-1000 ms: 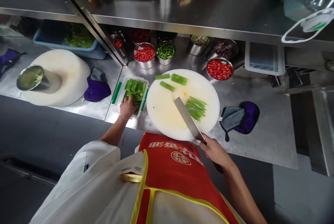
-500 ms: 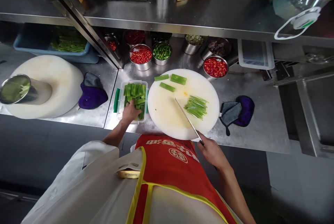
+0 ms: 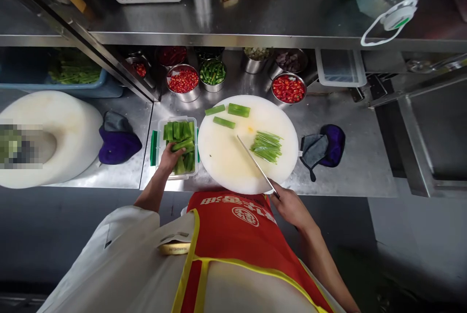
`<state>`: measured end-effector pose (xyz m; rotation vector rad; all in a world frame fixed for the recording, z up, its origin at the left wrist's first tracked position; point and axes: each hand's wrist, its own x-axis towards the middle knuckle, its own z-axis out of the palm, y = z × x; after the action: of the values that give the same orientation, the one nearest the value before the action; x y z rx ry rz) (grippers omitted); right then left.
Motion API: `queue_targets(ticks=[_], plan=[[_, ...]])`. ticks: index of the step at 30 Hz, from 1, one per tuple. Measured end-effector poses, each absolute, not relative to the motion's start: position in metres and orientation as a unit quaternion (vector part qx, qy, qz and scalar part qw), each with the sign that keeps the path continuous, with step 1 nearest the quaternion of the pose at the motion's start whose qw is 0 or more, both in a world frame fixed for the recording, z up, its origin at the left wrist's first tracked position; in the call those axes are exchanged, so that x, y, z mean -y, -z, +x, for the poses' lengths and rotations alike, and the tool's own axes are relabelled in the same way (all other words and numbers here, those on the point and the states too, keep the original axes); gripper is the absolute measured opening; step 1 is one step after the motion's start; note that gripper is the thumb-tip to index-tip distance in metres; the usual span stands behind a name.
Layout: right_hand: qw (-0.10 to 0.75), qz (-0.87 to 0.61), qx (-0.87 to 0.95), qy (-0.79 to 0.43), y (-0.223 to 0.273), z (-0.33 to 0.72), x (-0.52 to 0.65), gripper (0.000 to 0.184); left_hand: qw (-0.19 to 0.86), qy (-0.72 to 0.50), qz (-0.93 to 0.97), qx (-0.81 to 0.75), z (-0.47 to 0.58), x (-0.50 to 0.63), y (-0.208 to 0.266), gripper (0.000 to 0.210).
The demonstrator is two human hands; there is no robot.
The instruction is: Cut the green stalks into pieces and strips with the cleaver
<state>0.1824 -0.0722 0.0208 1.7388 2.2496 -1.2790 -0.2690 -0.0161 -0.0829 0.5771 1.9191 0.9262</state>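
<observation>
My left hand [image 3: 170, 158] is over a clear plastic container [image 3: 159, 157] filled with cut green vegetable pieces [image 3: 178, 130]. Between its thumb and fingers is one long green vegetable piece [image 3: 183, 145], lifted slightly over the others. My right hand [image 3: 290, 204] grips the handle of a knife [image 3: 257, 165], its blade seen edge-on above the round white cutting board [image 3: 226, 157]. Three green pieces [image 3: 239, 110] lie apart near the board's far edge. A bundle of thin green shreds [image 3: 267, 147] sits on the board's right side.
Metal cups of chopped red chili [image 3: 289, 89] and green chili [image 3: 212, 74] stand behind the board, under a steel shelf [image 3: 255, 21]. Purple and grey cloths [image 3: 118, 145] lie left, with another pair [image 3: 332, 145] at right. A second thick white board [image 3: 78, 123] is far left.
My left hand has taken hold of a green piece and raised it a little from the pile. My right hand keeps the knife in nearly the same place. The view has shifted slightly.
</observation>
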Motion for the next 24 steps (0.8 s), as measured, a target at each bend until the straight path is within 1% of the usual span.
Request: queue_targets(ticks=[2,4,7,11,15,17,20,22,24], plan=[[-0.004,0.555,-0.719,0.418,-0.019,0.182,0.072,0.055,0.51,-0.434,0.164,-0.724,-0.265,0.016,0.082,0.056],[-0.015,0.553,-0.718,0.423,-0.018,0.182,0.071,0.056,0.532,-0.464,0.121,-0.698,-0.258,0.015,0.08,0.058],[-0.026,0.558,-0.713,0.425,-0.017,0.181,0.072,0.057,0.514,-0.481,0.089,-0.705,-0.251,0.011,0.076,0.057],[-0.029,0.561,-0.708,0.428,-0.016,0.18,0.074,0.057,0.471,-0.486,0.113,-0.727,-0.257,0.012,0.063,0.054],[-0.03,0.564,-0.702,0.432,-0.015,0.181,0.075,0.057,0.444,-0.505,0.16,-0.723,-0.274,0.015,0.033,0.051],[-0.037,0.562,-0.701,0.438,-0.014,0.181,0.074,0.057,0.455,-0.512,0.185,-0.705,-0.273,0.008,0.016,0.05],[-0.049,0.559,-0.701,0.44,-0.015,0.181,0.072,0.057,0.522,-0.474,0.215,-0.676,-0.252,-0.016,0.001,0.048],[-0.051,0.56,-0.701,0.439,-0.016,0.18,0.071,0.057,0.584,-0.409,0.23,-0.663,-0.228,-0.04,0.001,0.045],[-0.052,0.561,-0.697,0.443,-0.017,0.179,0.072,0.056,0.624,-0.36,0.233,-0.653,-0.202,-0.065,0.007,0.041]])
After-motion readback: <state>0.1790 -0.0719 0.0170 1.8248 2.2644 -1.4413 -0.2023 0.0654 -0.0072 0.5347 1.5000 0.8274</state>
